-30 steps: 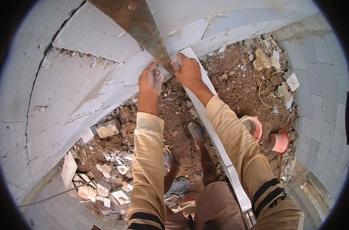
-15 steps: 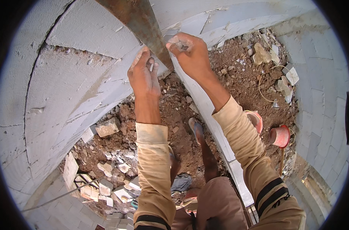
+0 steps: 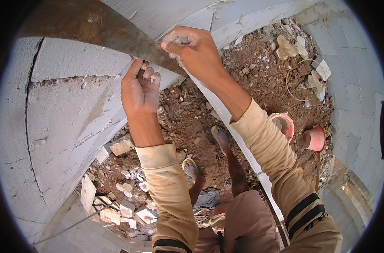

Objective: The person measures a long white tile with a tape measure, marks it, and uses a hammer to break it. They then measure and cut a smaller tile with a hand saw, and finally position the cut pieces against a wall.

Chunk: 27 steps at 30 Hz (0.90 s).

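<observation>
A rusty, flat-sided metal bar [image 3: 103, 31] crosses the top of the view from the upper left, its narrow-looking end near the corner of the pale block wall [image 3: 69, 109]. Against its lower edge is my left hand [image 3: 141, 90], palm toward me, thumb and forefinger closed together and the other fingers curled. Something small and dark shows between those fingertips, too hidden to name. My right hand [image 3: 196, 50] is at the bar's other edge, its fingers pinched and bent. A thin line shows by its fingertips; whatever they grip is unclear.
A narrow pale wall top [image 3: 238, 143] runs beneath my right forearm. Beyond it stand a pinkish bucket [image 3: 287, 124] and a smaller red bucket [image 3: 314, 139] on stony soil. Broken blocks [image 3: 126, 208] litter the lower left. My sandalled feet [image 3: 192, 166] are on the dirt.
The bar's broad upper part now appears farther left and more slanted. My left hand has shifted left and slightly down, my right hand slightly left and up. Both stay beside the bar.
</observation>
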Tool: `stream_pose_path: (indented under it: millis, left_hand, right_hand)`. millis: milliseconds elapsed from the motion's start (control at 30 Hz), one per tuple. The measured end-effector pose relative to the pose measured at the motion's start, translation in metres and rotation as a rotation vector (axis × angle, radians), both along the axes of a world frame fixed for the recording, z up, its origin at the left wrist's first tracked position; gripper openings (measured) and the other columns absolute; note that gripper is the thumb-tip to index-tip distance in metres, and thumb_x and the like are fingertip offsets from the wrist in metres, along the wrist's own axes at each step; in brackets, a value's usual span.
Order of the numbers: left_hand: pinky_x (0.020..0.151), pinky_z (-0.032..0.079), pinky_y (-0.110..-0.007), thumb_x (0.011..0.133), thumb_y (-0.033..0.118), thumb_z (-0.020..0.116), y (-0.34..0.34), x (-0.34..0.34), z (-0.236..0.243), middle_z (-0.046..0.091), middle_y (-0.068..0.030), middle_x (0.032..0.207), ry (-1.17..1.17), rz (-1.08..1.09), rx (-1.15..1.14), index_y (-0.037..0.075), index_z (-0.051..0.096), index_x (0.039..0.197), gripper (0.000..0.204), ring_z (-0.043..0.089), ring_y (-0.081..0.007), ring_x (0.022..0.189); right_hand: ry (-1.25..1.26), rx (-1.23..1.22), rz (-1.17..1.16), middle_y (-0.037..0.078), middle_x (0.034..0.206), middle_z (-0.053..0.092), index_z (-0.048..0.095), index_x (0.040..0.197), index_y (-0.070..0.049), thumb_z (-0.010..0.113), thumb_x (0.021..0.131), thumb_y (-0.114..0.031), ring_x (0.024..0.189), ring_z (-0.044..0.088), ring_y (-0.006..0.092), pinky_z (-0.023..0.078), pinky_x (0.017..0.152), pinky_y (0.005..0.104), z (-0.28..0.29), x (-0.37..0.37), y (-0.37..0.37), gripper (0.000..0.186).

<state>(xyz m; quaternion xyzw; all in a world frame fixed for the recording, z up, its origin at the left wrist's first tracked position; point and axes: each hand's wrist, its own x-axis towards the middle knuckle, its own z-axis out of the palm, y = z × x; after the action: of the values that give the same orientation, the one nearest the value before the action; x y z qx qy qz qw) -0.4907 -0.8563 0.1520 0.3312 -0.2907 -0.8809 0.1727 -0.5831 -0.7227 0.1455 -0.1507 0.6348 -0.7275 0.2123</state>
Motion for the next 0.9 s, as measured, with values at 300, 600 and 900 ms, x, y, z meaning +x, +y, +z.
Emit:
stream_pose_path:
  millis: [300,600,900]
  left_hand:
    - [0.074,0.055,-0.027,0.098,0.008,0.065,0.010,-0.003,0.014,0.061,-0.0047,0.090,-0.246,0.124,-0.281,-0.001,0.061,0.102,0.010,0.061,-0.0138,0.080]
    - [0.087,0.059,-0.031,0.099,0.011,0.064,0.015,0.001,0.016,0.069,-0.0177,0.111,-0.362,0.050,-0.822,-0.011,0.063,0.120,0.031,0.070,-0.0270,0.104]
    - [0.082,0.060,-0.026,0.096,0.011,0.069,0.025,-0.010,0.008,0.068,-0.0219,0.117,-0.406,0.176,-0.911,-0.018,0.061,0.119,0.037,0.069,-0.0238,0.102]
  right_hand:
    - [-0.303,-0.103,0.034,0.006,0.071,0.067,0.074,0.092,-0.001,0.070,0.092,-0.017,0.058,0.058,0.0107,0.047,0.054,0.0274,0.001,0.008,0.014,0.017]
    - [-0.232,-0.208,0.047,0.004,0.062,0.061,0.075,0.094,-0.001,0.069,0.094,-0.035,0.056,0.057,0.0119,0.045,0.054,0.0310,-0.028,0.034,0.014,0.035]
    - [-0.356,-0.297,0.026,0.005,0.075,0.066,0.072,0.095,-0.002,0.068,0.095,-0.023,0.062,0.056,0.0107,0.043,0.055,0.0301,-0.029,0.029,-0.005,0.021]
